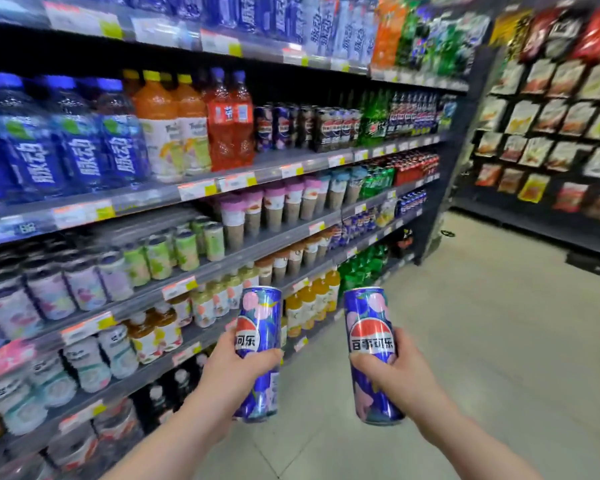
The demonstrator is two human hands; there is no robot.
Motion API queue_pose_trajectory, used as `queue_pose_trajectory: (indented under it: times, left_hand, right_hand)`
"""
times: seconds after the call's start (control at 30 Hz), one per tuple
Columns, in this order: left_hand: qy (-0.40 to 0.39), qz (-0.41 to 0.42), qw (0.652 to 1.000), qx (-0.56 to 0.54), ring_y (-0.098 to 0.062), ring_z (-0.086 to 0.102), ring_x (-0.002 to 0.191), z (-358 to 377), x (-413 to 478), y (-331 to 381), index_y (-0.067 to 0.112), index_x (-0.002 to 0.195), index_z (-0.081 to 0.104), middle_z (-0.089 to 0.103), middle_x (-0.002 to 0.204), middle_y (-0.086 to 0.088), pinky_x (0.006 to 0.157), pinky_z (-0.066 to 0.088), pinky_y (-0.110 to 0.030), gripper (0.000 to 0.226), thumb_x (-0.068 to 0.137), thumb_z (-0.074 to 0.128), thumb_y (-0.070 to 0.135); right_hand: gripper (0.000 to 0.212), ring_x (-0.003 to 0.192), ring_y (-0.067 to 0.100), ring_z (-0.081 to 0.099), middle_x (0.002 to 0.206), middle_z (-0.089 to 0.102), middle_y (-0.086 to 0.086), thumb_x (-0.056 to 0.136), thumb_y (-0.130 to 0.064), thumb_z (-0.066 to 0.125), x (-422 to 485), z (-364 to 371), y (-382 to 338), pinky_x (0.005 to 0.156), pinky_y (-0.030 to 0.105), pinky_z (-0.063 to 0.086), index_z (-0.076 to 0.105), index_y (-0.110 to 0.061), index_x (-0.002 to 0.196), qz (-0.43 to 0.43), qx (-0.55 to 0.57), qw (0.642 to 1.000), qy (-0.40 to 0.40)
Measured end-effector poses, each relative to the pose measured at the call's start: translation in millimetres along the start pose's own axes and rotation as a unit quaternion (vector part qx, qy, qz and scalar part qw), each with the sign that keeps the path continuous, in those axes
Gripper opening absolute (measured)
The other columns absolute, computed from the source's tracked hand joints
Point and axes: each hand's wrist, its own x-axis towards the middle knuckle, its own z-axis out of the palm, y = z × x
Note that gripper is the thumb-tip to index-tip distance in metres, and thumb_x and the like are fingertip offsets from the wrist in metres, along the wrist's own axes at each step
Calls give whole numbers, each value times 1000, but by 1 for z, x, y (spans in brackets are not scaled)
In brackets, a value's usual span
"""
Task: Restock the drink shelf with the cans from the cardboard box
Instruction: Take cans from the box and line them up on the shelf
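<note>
Cans are what this job is about, and the person has one in each hand. The left hand (238,368) is wrapped tight around the middle of a tall blue can (258,351), and there may be a second can tucked behind it, but that is hard to tell. The right hand (390,370) is closed around another blue can (373,355). Both cans stand straight up, so they can go onto a shelf without tipping. They are held out in front, beside the drink shelf (222,188) but not touching it. Cans with the same look (281,128) sit higher up, so that is likely their spot. No cardboard box can be seen.
</note>
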Motion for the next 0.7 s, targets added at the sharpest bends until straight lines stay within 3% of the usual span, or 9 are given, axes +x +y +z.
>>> queue_pose_trajectory:
  times: [0.17, 0.27, 0.33, 0.43, 0.5, 0.7]
  left_hand:
    - [-19, 18, 1000, -6, -32, 69, 82, 62, 74, 21, 22, 85, 54, 69, 86, -9, 80, 57, -47, 41, 48, 71, 22]
    - [-33, 22, 999, -11, -26, 67, 78, 97, 120, 38, 22, 84, 53, 68, 84, -5, 69, 56, -36, 39, 49, 72, 20]
    - [-50, 26, 998, -9, -21, 67, 77, 118, 153, 50, 24, 88, 53, 68, 85, -3, 64, 53, -31, 43, 53, 77, 21]
    - [-65, 32, 997, 2, -26, 70, 84, 148, 201, 64, 23, 102, 54, 71, 94, -7, 78, 58, -44, 62, 45, 76, 29]
    - [-60, 34, 998, -3, -29, 70, 84, 167, 226, 73, 23, 98, 54, 70, 94, -8, 80, 58, -47, 55, 47, 74, 25]
    - [-15, 67, 997, -20, -18, 67, 74, 220, 290, 102, 20, 101, 54, 68, 88, -2, 57, 51, -27, 57, 47, 72, 24]
  right_hand:
    - [45, 82, 18, 67, 90, 68, -2, 51, -38, 69, 77, -37, -6, 82, 41, 55, 50, -31, 90, 9, 2, 999, 38]
    - [45, 84, 20, 67, 93, 68, 0, 63, -30, 75, 129, -59, -12, 84, 43, 54, 53, -26, 103, 9, -19, 998, 56]
    - [38, 83, 20, 66, 92, 68, 2, 68, -24, 75, 163, -74, -18, 83, 41, 54, 54, -23, 99, 1, -11, 998, 67]
    - [31, 82, 23, 67, 90, 68, 5, 70, -22, 74, 210, -93, -22, 81, 43, 55, 54, -24, 93, 1, 17, 997, 70]
    - [31, 80, 24, 67, 88, 68, 6, 71, -21, 74, 238, -104, -23, 79, 42, 56, 53, -24, 94, 2, 39, 997, 65]
    - [28, 80, 22, 67, 90, 67, 5, 74, -19, 72, 343, -136, -41, 71, 35, 54, 51, -24, 92, -51, 56, 996, 35]
